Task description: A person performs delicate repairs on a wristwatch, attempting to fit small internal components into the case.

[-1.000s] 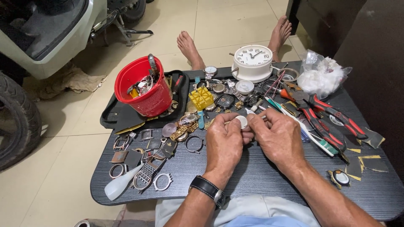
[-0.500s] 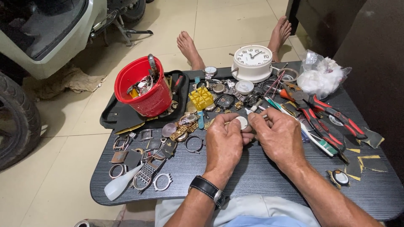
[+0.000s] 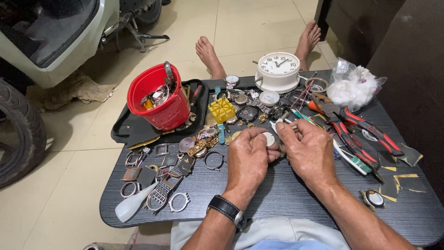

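Note:
My left hand [image 3: 249, 159] and my right hand [image 3: 310, 150] meet over the middle of a dark low table [image 3: 277, 203]. Together they pinch a small round white watch part [image 3: 268, 139] between the fingertips. A thin tool seems to be in my right hand, mostly hidden by the fingers. A black strap watch [image 3: 226, 210] is on my left wrist. Just beyond the hands lie several watch cases and a yellow block [image 3: 221, 109].
A red bucket [image 3: 159, 104] of parts stands on a black tray [image 3: 125, 132] at the left. A white alarm clock [image 3: 278, 71] and plastic bag [image 3: 354, 88] sit at the back. Red-handled pliers [image 3: 370, 132] lie right; watch bezels, bands and a white bottle [image 3: 134, 206] lie left. Bare feet [image 3: 210, 55] and a scooter [image 3: 41, 55] lie beyond.

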